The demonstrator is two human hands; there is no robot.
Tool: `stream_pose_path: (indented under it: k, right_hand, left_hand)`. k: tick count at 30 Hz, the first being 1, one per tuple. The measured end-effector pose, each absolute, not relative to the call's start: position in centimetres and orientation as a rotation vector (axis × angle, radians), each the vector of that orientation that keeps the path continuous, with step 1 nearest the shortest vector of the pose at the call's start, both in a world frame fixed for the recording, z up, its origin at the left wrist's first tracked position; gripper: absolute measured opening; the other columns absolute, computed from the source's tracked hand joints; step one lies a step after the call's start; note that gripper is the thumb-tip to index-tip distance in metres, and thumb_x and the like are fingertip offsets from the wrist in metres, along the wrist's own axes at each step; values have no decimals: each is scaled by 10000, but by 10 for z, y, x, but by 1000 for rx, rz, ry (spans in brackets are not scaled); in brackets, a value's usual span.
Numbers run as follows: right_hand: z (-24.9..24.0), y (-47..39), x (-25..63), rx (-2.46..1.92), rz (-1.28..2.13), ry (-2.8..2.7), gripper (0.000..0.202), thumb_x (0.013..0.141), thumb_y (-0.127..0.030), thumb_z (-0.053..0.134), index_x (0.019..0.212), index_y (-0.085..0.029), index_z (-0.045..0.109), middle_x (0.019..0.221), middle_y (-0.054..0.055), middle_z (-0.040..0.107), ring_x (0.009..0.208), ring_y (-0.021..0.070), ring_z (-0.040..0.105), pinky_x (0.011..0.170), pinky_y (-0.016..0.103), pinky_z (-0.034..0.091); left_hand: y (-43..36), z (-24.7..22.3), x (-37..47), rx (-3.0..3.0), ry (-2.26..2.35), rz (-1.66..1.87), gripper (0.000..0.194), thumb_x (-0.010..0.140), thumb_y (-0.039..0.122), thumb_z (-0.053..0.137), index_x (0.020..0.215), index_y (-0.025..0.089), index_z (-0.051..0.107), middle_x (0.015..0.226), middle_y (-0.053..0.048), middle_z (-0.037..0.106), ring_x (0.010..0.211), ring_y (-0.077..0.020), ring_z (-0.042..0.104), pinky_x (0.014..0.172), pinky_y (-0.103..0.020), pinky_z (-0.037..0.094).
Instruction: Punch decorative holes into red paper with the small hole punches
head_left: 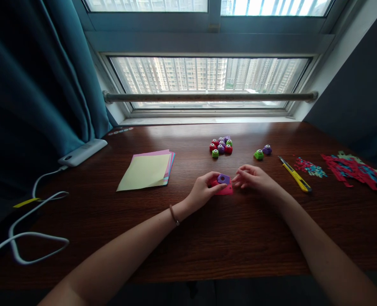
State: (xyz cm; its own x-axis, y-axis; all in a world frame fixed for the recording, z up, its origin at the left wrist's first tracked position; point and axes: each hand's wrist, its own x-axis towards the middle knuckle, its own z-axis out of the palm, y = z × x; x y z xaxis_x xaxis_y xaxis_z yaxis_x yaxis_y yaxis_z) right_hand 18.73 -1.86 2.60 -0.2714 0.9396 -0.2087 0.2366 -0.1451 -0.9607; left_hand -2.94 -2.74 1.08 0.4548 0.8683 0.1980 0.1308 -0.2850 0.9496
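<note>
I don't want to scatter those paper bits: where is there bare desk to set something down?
Bare desk lies between the white cable and paper stack, and between the left forearm and right forearm, near the front edge. A smaller gap separates the stack from the cluster of small coloured pieces. It's crowded on the right: yellow cutter, paper bits, paper strips.

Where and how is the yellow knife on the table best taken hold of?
Probably by the yellow handle, coming from the near right. The knife lies slantwise and flat on the table, its thicker end nearest the person, its narrow grey tip pointing away and left, best avoided.
</note>
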Motion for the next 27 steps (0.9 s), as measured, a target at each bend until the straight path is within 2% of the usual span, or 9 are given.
stream_pose_path:
  k: [4, 6, 11, 14, 16, 19, 22, 24, 27]
  right_hand:
    - [25, -6, 237, -2185, 97, -1494, 173, 808, -261, 467, 871, -135, 567, 948, 174, 573, 969, 299, 527, 834, 433, 389]
    - [22, -4, 253, -2448, -128, -1379, 257, 787, -231, 483, 1003, -111, 556, 1075, 214, 504, 1058, 356, 459, 831, 472, 384]
    - [15, -3, 264, -2774, -25, -1097, 448, 767, -203, 484, 1185, -50, 431, 1200, 258, 395, 1114, 409, 402, 856, 533, 363]
    - [14, -2, 267, -2758, -26, -1056, 485, 746, -199, 510, 1195, -47, 406, 1154, 273, 438, 1082, 408, 438, 837, 552, 367]
    - [15, -2, 269, -2676, -42, -1164, 496, 717, -175, 534, 1168, -9, 414, 1090, 293, 472, 1019, 392, 491, 802, 507, 405]
    - [22, -2, 262, -2373, 25, -1435, 418, 712, -187, 547, 1083, -5, 491, 1020, 258, 525, 964, 334, 530, 793, 411, 427]
    - [35, -10, 236, -1832, 496, -1699, 332, 787, -296, 497, 1052, -101, 539, 933, 124, 591, 832, 228, 573, 726, 316, 453]
    - [43, -20, 213, -1444, 825, -1865, 357, 810, -385, 481, 1059, -135, 536, 886, 74, 598, 764, 185, 573, 656, 265, 460]
    - [47, -36, 185, -1231, 1046, -1980, 352, 833, -409, 454, 1042, -140, 543, 677, 15, 569, 590, 138, 554, 542, 227, 448]
  left_hand:
    - [-23, 6, -29, 1564, 907, 984, 329, 755, 380, 598, 950, 127, 523, 957, -63, 616, 900, -170, 576, 816, -289, 452]
    - [-22, 4, -29, 1544, 939, 1007, 339, 746, 388, 608, 949, 129, 525, 951, -65, 616, 890, -170, 576, 810, -287, 449]
    - [-20, 0, -30, 1475, 934, 1063, 334, 725, 360, 639, 941, 133, 524, 935, -64, 614, 864, -153, 577, 781, -255, 444]
    - [-20, 0, -29, 1412, 924, 1115, 326, 706, 333, 661, 922, 136, 517, 906, -55, 614, 839, -144, 584, 759, -246, 450]
    - [-20, 0, -29, 1355, 934, 1151, 329, 684, 318, 681, 895, 134, 507, 878, -52, 617, 812, -144, 596, 750, -256, 460]
    - [-19, 0, -28, 1259, 960, 1166, 346, 650, 305, 706, 856, 126, 494, 842, -58, 625, 763, -151, 616, 738, -285, 481]
    - [-19, 1, -27, 1190, 989, 1176, 350, 635, 289, 715, 841, 119, 488, 831, -64, 630, 743, -155, 630, 731, -296, 495]
    - [-19, 1, -27, 1166, 1021, 1201, 349, 633, 267, 716, 840, 123, 474, 821, -58, 627, 736, -155, 635, 719, -289, 502]
    - [-19, 2, -28, 1139, 1074, 1247, 356, 635, 237, 711, 833, 137, 433, 792, -37, 616, 708, -156, 641, 676, -274, 511]
